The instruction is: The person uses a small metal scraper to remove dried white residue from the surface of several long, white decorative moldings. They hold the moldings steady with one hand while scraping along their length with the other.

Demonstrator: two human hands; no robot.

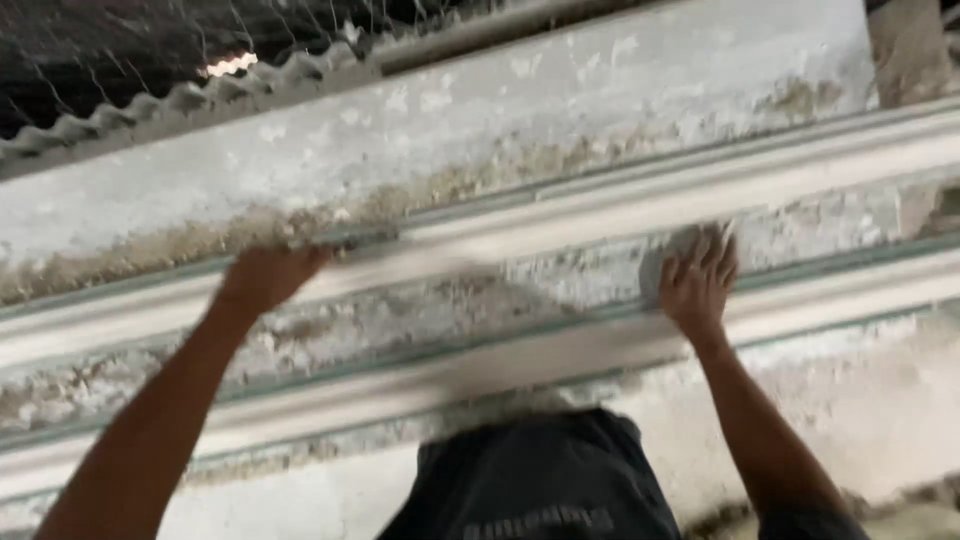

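Observation:
Two long white plaster mouldings run side by side across a rough, crusted grey surface. My left hand [265,275] is curled over the edge of the upper moulding [600,200], beside a thin dark strip [345,238] on that edge. Blur hides whether the fingers also hold the strip. My right hand [700,285] lies flat with its fingers spread between the two mouldings, touching a grey smear [668,258] and the top of the lower moulding [560,350]. Both forearms reach in from the bottom corners.
A broad pale slab [480,110] with flaking, stained patches lies beyond the mouldings. Behind it are a corrugated sheet [200,100] and wire mesh [120,40]. Dark cloth [530,480], seemingly my shirt, fills the bottom centre.

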